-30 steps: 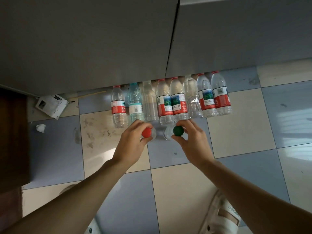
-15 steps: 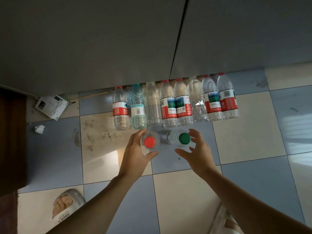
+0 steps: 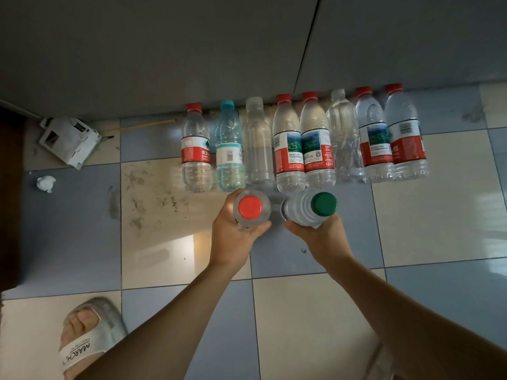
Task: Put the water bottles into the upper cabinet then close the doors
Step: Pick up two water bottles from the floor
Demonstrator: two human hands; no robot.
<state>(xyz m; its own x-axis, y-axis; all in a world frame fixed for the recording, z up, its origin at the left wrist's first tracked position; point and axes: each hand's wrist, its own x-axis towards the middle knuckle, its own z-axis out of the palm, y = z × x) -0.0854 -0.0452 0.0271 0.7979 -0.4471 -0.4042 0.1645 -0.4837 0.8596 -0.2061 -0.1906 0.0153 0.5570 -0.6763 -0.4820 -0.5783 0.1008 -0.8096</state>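
Both forearms were bare to the frame's lower edge; no sleeve, watch, band or ring showed on either. The left hand (image 3: 233, 234) and right hand (image 3: 319, 237) were ungloved, nails short and unpainted where visible. Well below and to the left of the left hand's grip, the left foot wore a pale grey open-toed slide sandal (image 3: 87, 335) with a broad strap printed in dark capitals reading partly "MARCH", toes bare; below the right hand's grip a sliver of a matching pale sandal (image 3: 381, 363) showed, mostly hidden by the forearm.
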